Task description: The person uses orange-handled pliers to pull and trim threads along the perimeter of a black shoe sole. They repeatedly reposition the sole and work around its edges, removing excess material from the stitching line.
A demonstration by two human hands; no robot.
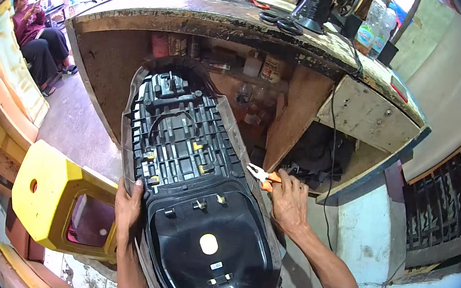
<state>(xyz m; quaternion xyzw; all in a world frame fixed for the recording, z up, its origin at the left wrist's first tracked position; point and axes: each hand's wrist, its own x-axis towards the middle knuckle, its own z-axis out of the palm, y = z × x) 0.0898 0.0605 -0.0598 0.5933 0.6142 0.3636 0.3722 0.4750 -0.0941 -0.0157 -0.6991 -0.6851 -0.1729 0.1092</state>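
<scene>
A motorcycle seat (213, 232) lies upside down in front of me, its black ribbed plastic base facing up and its far end reaching toward the workbench. Dark cover material (230, 118) wraps over its rim all around. My left hand (128, 207) grips the seat's left edge, thumb on top and the other fingers mostly hidden. In my right hand (291, 203), closed round the orange handles, is a pair of pliers (261, 175). Their jaws point left at the seat's right rim; whether they touch it I cannot tell.
A worn wooden workbench (200, 23) stands ahead, with scissors (281, 22), plastic bottles (367, 31) and a dark machine (318, 7) on top. A yellow plastic stool (39, 200) is at left. A cable (331, 151) hangs at right. Farther left, a person (38, 31) sits.
</scene>
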